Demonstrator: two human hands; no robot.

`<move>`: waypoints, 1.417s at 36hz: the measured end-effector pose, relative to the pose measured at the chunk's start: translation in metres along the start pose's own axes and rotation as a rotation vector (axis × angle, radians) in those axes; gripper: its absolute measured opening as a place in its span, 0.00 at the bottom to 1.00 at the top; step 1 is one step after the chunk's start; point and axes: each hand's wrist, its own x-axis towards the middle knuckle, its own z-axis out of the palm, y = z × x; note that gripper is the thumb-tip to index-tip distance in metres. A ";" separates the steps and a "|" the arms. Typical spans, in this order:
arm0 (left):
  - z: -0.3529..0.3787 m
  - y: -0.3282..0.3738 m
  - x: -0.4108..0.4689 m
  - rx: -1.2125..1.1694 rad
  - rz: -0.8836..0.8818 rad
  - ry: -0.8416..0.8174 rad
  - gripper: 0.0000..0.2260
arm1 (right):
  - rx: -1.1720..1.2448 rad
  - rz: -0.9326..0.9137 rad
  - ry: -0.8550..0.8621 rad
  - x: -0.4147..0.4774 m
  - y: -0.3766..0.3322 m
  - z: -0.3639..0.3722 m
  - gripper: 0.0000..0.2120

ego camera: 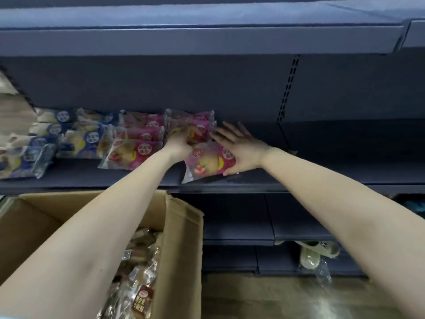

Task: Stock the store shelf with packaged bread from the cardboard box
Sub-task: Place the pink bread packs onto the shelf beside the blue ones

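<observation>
— so, where are our hands?
— our left hand curls round a pink bread packet mid-frame on the shelf; our right hand lies flat, fingers spread, on the front packet.

bare shelf off to the right, bread packs jamming the left, upper shelf overhanging, cardboard box crowding below
</observation>
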 end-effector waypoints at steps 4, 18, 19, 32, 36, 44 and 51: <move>-0.023 -0.009 -0.013 -0.014 -0.032 -0.009 0.15 | 0.040 -0.008 0.007 0.017 -0.037 0.004 0.53; -0.054 -0.097 -0.029 0.252 -0.160 0.205 0.23 | -0.038 0.300 -0.003 0.063 -0.068 0.011 0.49; -0.052 -0.102 -0.030 0.319 -0.162 0.210 0.26 | -0.043 0.319 -0.006 0.065 -0.069 0.012 0.49; -0.010 -0.127 -0.027 0.476 -0.283 0.210 0.29 | 0.038 0.397 0.042 0.115 -0.078 0.024 0.46; -0.005 -0.130 -0.025 0.504 -0.272 0.237 0.30 | 0.110 0.326 0.028 0.127 -0.075 0.026 0.44; 0.000 -0.130 -0.024 0.506 -0.269 0.272 0.30 | -0.009 0.337 0.075 0.131 -0.072 0.037 0.39; 0.002 -0.133 -0.023 0.503 -0.260 0.302 0.30 | -0.021 0.370 0.116 0.137 -0.085 0.061 0.35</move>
